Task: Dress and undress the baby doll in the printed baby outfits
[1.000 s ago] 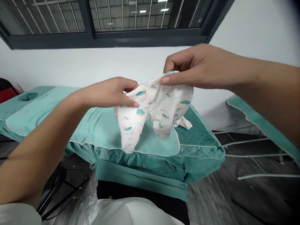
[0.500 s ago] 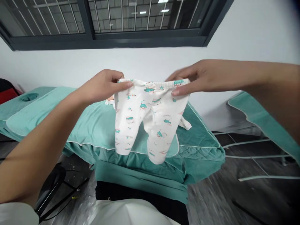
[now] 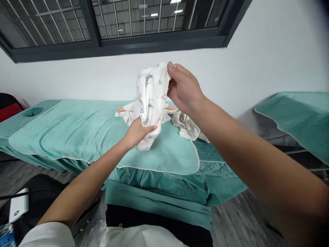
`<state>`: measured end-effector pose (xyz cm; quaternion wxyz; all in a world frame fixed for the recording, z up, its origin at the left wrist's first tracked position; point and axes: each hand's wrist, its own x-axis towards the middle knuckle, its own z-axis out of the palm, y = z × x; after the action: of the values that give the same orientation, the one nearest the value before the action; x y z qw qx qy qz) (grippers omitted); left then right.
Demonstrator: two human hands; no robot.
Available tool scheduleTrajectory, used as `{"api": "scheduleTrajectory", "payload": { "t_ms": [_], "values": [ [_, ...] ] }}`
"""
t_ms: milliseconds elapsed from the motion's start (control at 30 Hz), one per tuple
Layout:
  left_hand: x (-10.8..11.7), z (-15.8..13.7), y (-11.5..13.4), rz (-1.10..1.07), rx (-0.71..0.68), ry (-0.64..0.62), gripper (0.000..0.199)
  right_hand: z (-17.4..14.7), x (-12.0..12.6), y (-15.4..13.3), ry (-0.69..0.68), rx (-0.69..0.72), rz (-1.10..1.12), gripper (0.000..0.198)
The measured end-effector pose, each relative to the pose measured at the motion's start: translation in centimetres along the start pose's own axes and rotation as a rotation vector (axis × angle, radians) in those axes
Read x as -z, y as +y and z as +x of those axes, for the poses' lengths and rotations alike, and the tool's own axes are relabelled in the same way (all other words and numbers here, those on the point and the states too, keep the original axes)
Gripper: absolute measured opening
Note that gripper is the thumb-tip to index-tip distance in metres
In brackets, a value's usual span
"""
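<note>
White baby pants [image 3: 154, 99] with small green and pink prints hang bunched and turned sideways between my hands, above the bed. My right hand [image 3: 183, 85] pinches their upper right edge. Lower down, my left hand [image 3: 138, 132] grips the other side, thumb across the front of the cloth. Behind the pants lies a doll [image 3: 131, 111] in a white top, its arms stretched out to both sides; the pants hide its middle. A crumpled off-white cloth [image 3: 189, 126] rests to the right of the doll.
A light green sheet [image 3: 77, 127] covers the bed against the white wall, below a barred window [image 3: 154, 20]. At the right stands another green-covered surface [image 3: 298, 116]. A white power bank or phone [image 3: 19, 205] lies on a black seat at lower left.
The pants were spread flat by the waistband; now they are turned and bunched. My right hand has moved left and up, my left hand lower. The doll behind shows more.
</note>
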<state>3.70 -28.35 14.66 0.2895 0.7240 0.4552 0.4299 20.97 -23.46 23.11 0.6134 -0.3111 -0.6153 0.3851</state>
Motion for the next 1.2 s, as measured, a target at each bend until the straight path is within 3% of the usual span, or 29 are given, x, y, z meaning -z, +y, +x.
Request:
{"api": "scheduleTrajectory", "payload": {
  "t_ms": [67,167,233,333,433,567,633,733,833,900,933,1033,1200],
  "values": [
    [-0.7,-0.4,-1.3,-0.043,0.067,-0.024,0.037,0.5,1.1,3.4,0.104,-0.101,-0.113,0.026],
    [-0.7,0.1,-2.1,0.102,-0.013,0.142,0.023,-0.4,1.5,7.5,0.217,-0.195,-0.391,0.026],
    [-0.5,0.6,-2.1,0.238,-0.114,0.277,0.019,-1.9,0.9,8.9,0.082,-0.177,-0.451,0.032],
    [-0.2,1.3,-2.3,0.282,-0.177,0.346,0.02,-4.0,-1.0,9.2,-0.264,-0.307,-0.198,0.037],
    [0.2,2.1,-3.7,0.228,-0.047,0.353,0.023,-5.0,-2.3,9.4,-0.46,-0.522,0.023,0.055],
    [1.8,4.5,-8.6,0.225,0.224,0.404,0.029,-4.2,-2.1,12.0,-0.544,-0.585,0.032,0.056],
    [2.9,6.2,-11.7,0.205,0.369,0.395,0.03,-3.0,-1.5,14.3,-0.514,-0.51,-0.079,0.048],
    [4.0,8.7,-15.8,0.242,0.494,0.377,0.038,0.1,-0.3,18.3,-0.33,-0.322,-0.301,0.039],
    [3.5,11.0,-18.0,0.363,0.352,0.361,0.043,4.5,1.3,22.9,-0.099,-0.242,-0.439,0.046],
    [2.3,12.1,-18.2,0.302,0.257,0.28,0.041,7.8,2.8,26.1,0.01,-0.21,-0.56,0.059],
    [1.5,12.5,-18.0,0.207,0.289,0.204,0.04,9.4,3.6,27.6,0.041,-0.207,-0.62,0.066],
    [-0.9,13.6,-17.6,-0.15,0.557,0.025,0.051,13.7,5.8,31.4,0.069,-0.295,-0.748,0.084],
    [-3.1,15.1,-18.2,-0.745,0.722,-0.078,0.062,18.9,7.4,34.2,-0.149,-0.583,-0.838,0.102]
  ]
}}
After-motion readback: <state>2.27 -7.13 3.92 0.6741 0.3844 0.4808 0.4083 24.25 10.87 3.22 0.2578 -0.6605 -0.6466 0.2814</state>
